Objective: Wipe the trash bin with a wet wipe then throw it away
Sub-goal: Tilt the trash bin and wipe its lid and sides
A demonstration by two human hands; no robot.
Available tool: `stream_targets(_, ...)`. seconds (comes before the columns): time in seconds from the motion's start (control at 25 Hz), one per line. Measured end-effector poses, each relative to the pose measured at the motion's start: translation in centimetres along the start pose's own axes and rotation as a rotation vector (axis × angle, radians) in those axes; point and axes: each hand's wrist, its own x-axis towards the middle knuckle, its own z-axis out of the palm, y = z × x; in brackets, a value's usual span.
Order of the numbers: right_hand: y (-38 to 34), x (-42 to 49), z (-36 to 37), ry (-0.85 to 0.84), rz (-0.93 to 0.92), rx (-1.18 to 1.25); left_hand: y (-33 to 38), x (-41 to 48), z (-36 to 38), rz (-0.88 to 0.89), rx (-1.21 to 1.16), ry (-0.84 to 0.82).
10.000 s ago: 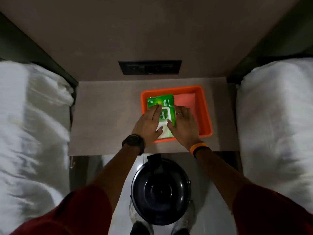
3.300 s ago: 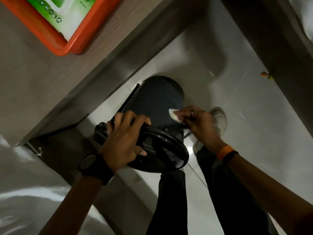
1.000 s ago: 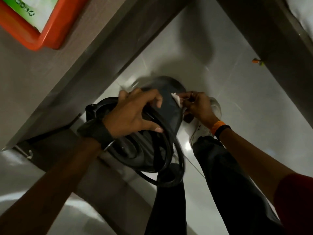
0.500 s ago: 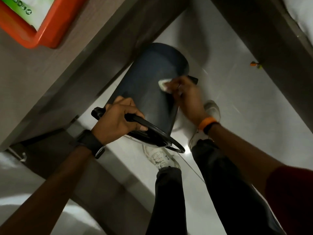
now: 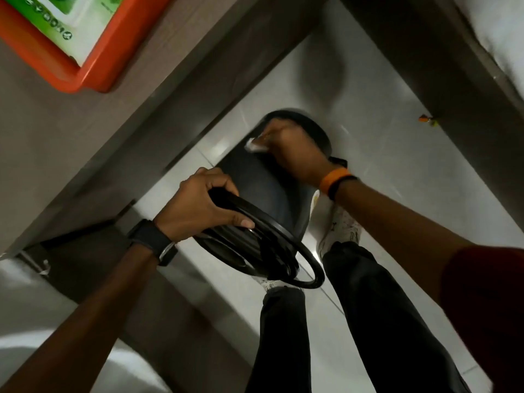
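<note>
The dark round trash bin (image 5: 263, 194) is tilted over the tiled floor, its lidded top toward me and its base pointing away. My left hand (image 5: 198, 208) grips the black rim and lid at the bin's near end. My right hand (image 5: 289, 146) presses a small white wet wipe (image 5: 253, 145) against the bin's side near its far end. Only a corner of the wipe shows past my fingers.
An orange tray (image 5: 76, 72) holding a green wet-wipe pack (image 5: 56, 24) sits on the wooden nightstand (image 5: 99, 131) at upper left. White bedding lies at lower left and upper right. My legs and white shoes stand on the tiled floor (image 5: 397, 180) below the bin.
My right hand has slid the wipe along the bin's side toward its far end. The bin has turned in my left hand, whose grip on the rim has shifted.
</note>
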Motion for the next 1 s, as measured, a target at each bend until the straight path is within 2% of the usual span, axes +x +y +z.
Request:
stream_targets(0.08,3.8,2.4,-1.5,0.102,0.437,-0.021,0.3,0.3,0.1,0.009,-0.029,0.034)
stream_targets(0.12,4.7,2.6,-1.7,0.132,0.568,-0.020,0.4,0.8,-0.1,0.013,-0.054,0.063)
stream_targets(0.16,4.9,2.2,-1.5,0.154,0.573,-0.003,0.6,1.2,-0.5,0.014,-0.088,0.111)
stream_targets(0.28,1.6,-2.1,-0.1,0.195,0.168,0.112,0.7,1.8,-2.1,0.006,-0.174,0.266)
stream_targets(0.32,1.3,-3.4,0.3,0.209,0.072,0.114,0.8,1.7,-2.4,0.039,-0.142,0.290)
stream_targets(0.36,1.5,-3.9,0.1,0.223,0.068,0.131,0.7,1.7,-2.5,0.100,-0.064,0.296)
stream_targets(0.44,3.6,-2.7,-0.4,0.274,0.313,0.177,0.8,1.7,-1.9,0.209,0.142,0.282)
stream_targets(0.52,6.4,-1.3,-1.0,0.293,0.602,0.136,1.0,1.9,-0.8,0.154,0.220,0.263)
stream_targets(0.56,7.0,-0.9,-1.1,0.286,0.665,0.115,1.2,2.0,-0.6,0.103,0.226,0.247)
stream_targets(0.64,6.1,-0.9,-1.1,0.331,0.540,0.151,1.2,2.5,-0.6,0.068,0.213,0.241)
stream_targets(0.72,3.6,-2.7,-1.1,0.402,0.208,0.246,1.0,2.8,-1.1,0.093,0.146,0.239)
stream_targets(0.8,2.9,-3.7,-1.0,0.370,-0.047,0.230,1.0,2.9,-1.5,0.111,0.076,0.211)
stream_targets(0.84,3.6,-3.1,-1.2,0.313,-0.069,0.189,1.0,2.8,-1.5,0.110,0.062,0.186)
stream_targets(0.88,4.8,-1.9,-1.5,0.272,-0.001,0.129,1.1,2.7,-1.4,0.115,0.058,0.170)
stream_targets(1.0,8.6,1.0,-2.0,0.183,0.547,0.120,1.7,2.7,-1.2,0.175,0.037,0.213)
